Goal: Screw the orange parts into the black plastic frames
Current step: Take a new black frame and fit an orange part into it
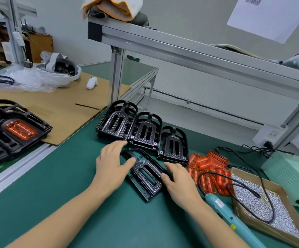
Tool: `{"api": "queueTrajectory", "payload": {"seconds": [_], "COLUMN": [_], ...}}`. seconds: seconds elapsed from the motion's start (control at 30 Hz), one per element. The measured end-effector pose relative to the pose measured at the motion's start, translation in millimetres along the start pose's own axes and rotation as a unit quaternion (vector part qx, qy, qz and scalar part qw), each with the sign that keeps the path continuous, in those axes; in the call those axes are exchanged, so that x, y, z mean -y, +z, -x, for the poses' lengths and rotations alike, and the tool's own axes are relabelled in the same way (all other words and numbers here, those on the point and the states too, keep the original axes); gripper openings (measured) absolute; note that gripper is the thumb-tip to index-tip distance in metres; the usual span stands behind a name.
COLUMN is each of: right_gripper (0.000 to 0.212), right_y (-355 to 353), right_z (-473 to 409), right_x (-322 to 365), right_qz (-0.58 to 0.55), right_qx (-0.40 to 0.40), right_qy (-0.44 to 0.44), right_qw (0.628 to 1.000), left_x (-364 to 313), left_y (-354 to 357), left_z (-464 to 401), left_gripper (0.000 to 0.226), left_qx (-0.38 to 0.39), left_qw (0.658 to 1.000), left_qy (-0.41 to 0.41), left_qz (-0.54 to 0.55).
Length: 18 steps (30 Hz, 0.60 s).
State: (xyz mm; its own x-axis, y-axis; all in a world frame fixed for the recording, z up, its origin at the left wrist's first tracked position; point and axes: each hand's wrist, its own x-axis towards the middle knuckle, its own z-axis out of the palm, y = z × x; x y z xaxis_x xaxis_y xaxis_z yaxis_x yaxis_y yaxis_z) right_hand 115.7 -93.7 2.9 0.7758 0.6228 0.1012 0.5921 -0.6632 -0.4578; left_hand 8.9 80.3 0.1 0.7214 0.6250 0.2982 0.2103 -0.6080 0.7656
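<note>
Frame (pixel 146 173) flat on green bench (pixel 55 185), between both hands. Left hand (pixel 112 161) spread, thumb touching frame's curved end; right hand (pixel 176 179) loosely spread, fingertips against its right edge. Best squared up and steadied before fetching an orange part (pixel 209 169) from pile just right of right hand. Screwdriver (pixel 222 206) and screws (pixel 257 208) near right wrist. More frames (pixel 141 131) stacked behind.
</note>
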Motion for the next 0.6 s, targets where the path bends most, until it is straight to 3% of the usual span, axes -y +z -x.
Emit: {"api": "queueTrajectory", "payload": {"seconds": [0.13,0.23,0.43,0.6], "right_gripper": [0.035,0.024,0.024,0.017], "right_y": [2,0,-11,-18], "right_z": [2,-2,4,35], "right_x": [1,6,4,-2], "right_qz": [0.022,0.028,-0.052,-0.1], "right_qx": [0.017,0.015,-0.017,-0.138], "right_qy": [0.025,0.037,0.062,-0.02], "right_qw": [0.999,0.999,0.997,0.985], "left_x": [3,2,1,-11], "left_y": [10,13,11,15], "left_z": [10,11,21,21], "left_gripper": [0.068,0.071,0.085,0.088], "left_qx": [0.103,0.126,0.087,0.037], "left_qw": [0.99,0.985,0.984,0.921], "left_qy": [-0.027,-0.01,-0.036,-0.174], "left_qz": [-0.091,-0.116,0.154,0.346]}}
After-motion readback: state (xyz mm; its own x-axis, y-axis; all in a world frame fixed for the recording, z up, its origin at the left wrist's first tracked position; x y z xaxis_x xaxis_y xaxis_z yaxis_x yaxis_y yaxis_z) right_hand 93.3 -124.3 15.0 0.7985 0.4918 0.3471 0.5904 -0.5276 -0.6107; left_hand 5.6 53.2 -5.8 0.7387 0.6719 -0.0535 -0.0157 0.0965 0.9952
